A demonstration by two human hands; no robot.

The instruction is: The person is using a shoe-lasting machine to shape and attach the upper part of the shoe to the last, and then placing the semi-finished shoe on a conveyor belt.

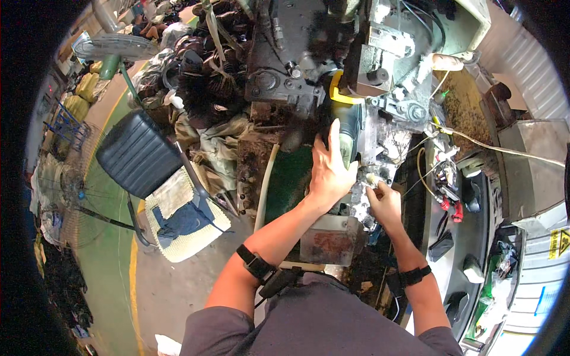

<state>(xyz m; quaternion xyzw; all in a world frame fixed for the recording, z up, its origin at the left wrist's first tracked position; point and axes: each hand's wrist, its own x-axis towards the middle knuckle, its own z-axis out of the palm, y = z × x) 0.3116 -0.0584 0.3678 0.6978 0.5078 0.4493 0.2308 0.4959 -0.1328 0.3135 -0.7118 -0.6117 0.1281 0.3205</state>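
My left hand [331, 173] reaches up to the machine and grips a dark, smooth, shoe-shaped piece [351, 126], its fingers along the left side. The piece stands lengthwise below a yellow curved part [339, 92]; whether they are joined, I cannot tell. To its right, my right hand [387, 204] is closed, with thumb and fingertips drawn together beside a small pale knob-like thing [372, 178]. What those fingertips hold, if anything, is hidden. Both hands work over the machine's brightly lit metal front [363, 202].
A black padded chair [139, 153] with cloth on its seat stands at the left, near a caged fan [80, 193]. Dark goods [208, 89] are heaped behind. Along the right runs a conveyor [460, 249] carrying dark pieces. A pale cable [504, 148] stretches across the right side.
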